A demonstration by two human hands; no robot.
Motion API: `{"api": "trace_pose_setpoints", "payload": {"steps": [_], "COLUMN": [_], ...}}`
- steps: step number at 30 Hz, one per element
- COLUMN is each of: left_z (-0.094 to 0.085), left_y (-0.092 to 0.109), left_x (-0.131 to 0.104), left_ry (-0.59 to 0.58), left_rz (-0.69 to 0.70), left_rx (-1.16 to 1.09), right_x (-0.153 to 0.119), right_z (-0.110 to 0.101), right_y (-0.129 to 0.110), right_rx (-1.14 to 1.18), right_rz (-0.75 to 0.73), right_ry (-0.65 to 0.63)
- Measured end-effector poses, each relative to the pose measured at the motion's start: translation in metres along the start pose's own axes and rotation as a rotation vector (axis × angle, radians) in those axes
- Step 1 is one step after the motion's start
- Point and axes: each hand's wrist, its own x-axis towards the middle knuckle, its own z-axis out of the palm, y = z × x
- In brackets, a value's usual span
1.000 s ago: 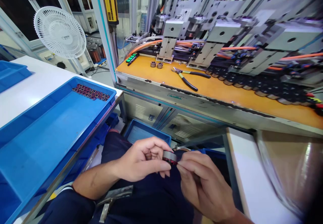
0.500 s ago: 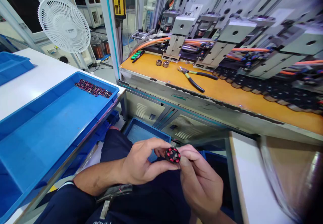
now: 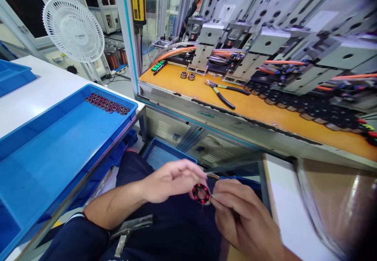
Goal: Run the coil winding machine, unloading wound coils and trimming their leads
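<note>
A small ring-shaped motor stator (image 3: 195, 194), black with red coils, is held over my lap with its open centre facing me. My left hand (image 3: 173, 181) is around its left and upper side, fingers curved above it and thumb close behind; the exact contact is partly hidden. At the stator's right edge, my right hand (image 3: 246, 212) has thumb and forefinger pinched together. Whether a thin wire lies in that pinch is too small to tell. A heap of similar stators (image 3: 107, 103) lies in the far end of the large blue tray (image 3: 55, 135) to my left.
Pliers (image 3: 219, 94) and two small coil parts (image 3: 187, 75) lie on the orange machine bench (image 3: 165, 82). A row of dark parts (image 3: 294, 106) lines its right side. Another blue bin (image 3: 165, 155) is below the bench. A white fan (image 3: 75, 31) stands behind the left table.
The stator has dropped slightly and turned to show its open centre. My left fingers have lifted and straightened over it. My right hand has shifted a little rightward, still pinched at its edge.
</note>
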Motion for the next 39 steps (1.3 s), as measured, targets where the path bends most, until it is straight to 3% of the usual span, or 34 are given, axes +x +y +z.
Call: {"api": "trace_pose_setpoints", "payload": {"steps": [3, 8, 13, 16, 19, 21, 28, 35, 39], "left_z": [-0.002, 0.003, 0.009, 0.008, 0.003, 0.001, 0.007, 0.011, 0.006], "left_y": [-0.003, -0.007, -0.002, 0.0, -0.003, -0.005, -0.005, -0.007, -0.005], "left_x": [0.003, 0.001, 0.003, 0.008, 0.012, 0.012, 0.01, 0.015, 0.015], "left_ry": [-0.069, 0.037, 0.089, 0.138, -0.006, -0.078, 0.065, 0.207, 0.266], "left_rz": [-0.127, 0.111, 0.244, 0.152, -0.054, -0.083, 0.215, 0.467, 0.46], "left_rx": [0.036, 0.036, -0.135, -0.163, -0.094, -0.065, -0.029, 0.167, 0.315], "right_x": [0.004, 0.001, 0.005, 0.009, 0.011, 0.011, 0.004, 0.006, 0.0], "right_z": [-0.007, -0.009, -0.008, -0.01, -0.014, -0.016, -0.009, 0.001, 0.005], "right_y": [0.001, -0.001, -0.003, -0.002, 0.0, 0.001, -0.003, -0.007, -0.012], "right_rx": [-0.055, -0.173, -0.018, 0.071, 0.087, 0.071, 0.112, 0.2, 0.48], "right_rz": [-0.039, 0.044, 0.187, 0.141, 0.098, 0.094, 0.287, 0.365, 0.663], "right_ry": [-0.078, -0.038, -0.029, -0.068, -0.105, -0.112, 0.001, 0.12, 0.092]}}
